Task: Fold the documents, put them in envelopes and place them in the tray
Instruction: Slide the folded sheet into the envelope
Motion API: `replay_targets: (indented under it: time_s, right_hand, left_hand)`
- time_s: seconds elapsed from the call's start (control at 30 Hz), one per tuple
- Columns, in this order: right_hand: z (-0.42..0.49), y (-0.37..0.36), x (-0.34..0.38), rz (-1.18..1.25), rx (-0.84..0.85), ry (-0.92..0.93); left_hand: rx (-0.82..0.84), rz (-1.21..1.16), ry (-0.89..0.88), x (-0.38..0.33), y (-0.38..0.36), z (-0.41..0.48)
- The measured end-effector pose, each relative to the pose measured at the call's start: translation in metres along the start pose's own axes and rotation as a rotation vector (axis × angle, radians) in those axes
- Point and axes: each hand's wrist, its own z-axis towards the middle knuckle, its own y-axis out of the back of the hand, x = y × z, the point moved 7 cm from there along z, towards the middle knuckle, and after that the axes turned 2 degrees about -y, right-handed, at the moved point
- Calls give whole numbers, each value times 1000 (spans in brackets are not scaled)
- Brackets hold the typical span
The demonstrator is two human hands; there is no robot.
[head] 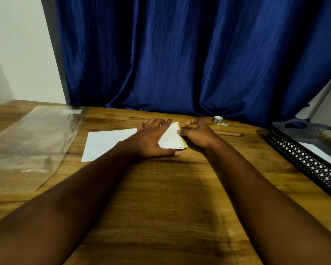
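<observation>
A white sheet of paper (103, 142) lies flat on the wooden table (161, 197). At its right end sits a folded white piece with a yellow edge (172, 137), a document or an envelope; I cannot tell which. My left hand (151, 140) lies spread on top of it, fingers apart, pressing it down. My right hand (197, 133) pinches its right edge with curled fingers. A dark mesh tray (302, 159) stands at the right edge of the table with white paper inside.
A clear plastic sleeve (31, 142) lies at the left of the table. A roll of tape (218, 120) and a pencil (229, 133) lie behind my right hand. A blue curtain (180, 54) hangs along the table's far edge.
</observation>
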Motion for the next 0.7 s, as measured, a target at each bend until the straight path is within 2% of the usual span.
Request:
replay_targets:
  time_s: [0.1,0.17,0.27,0.37,0.53,0.7]
  right_hand:
    - [-2,-2,4,-177,-36,116]
    - [-2,1,5,-240,-63,148]
    - [4,3,-1,-189,-60,111]
    - [3,-4,0,-88,59,106]
    - [-5,-10,5,-52,176,174]
    - [-1,-15,2,-139,147,293]
  left_hand:
    - [76,-98,17,-1,-12,-5]
    - [36,-145,28,0,-13,-5]
    - [-55,-114,22,3,-10,1]
    - [-69,-98,44,6,-10,6]
    - [-94,-164,19,4,-9,6]
    - [-67,-161,40,3,-10,3]
